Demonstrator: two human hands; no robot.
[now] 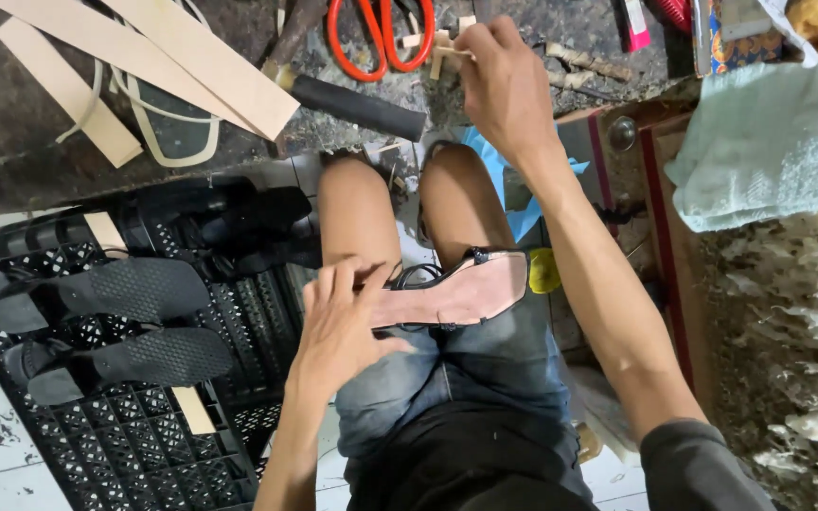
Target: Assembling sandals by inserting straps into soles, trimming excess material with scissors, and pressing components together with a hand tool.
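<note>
- The left hand point(338, 326) lies on the person's lap, its fingers point(333, 284) spread and pressed over the heel end of a sandal point(456, 289), holding it down against the thigh.
- The sandal rests sole up across both knees: a pinkish-tan sole with black straps showing at its edges, its toe end pointing away from the left fingertips toward the right forearm.
- The right hand point(504, 80) reaches up to the workbench point(11, 142); its fingers are curled shut, pinching a small pale piece of wood or stick point(447, 49) at the fingertips.
- Just beyond those fingertips lie orange-handled scissors point(381, 38), and beside the knuckles a black-handled tool point(357, 106).
- Further along the bench from the right hand sit tan leather strips point(201, 61) and a cut insole shape point(177, 132).
- Well out from the left fingers, a black plastic crate point(144, 426) carries two black sandals point(115, 293), soles up.
- A light green towel point(769, 142) lies outside the right forearm.
</note>
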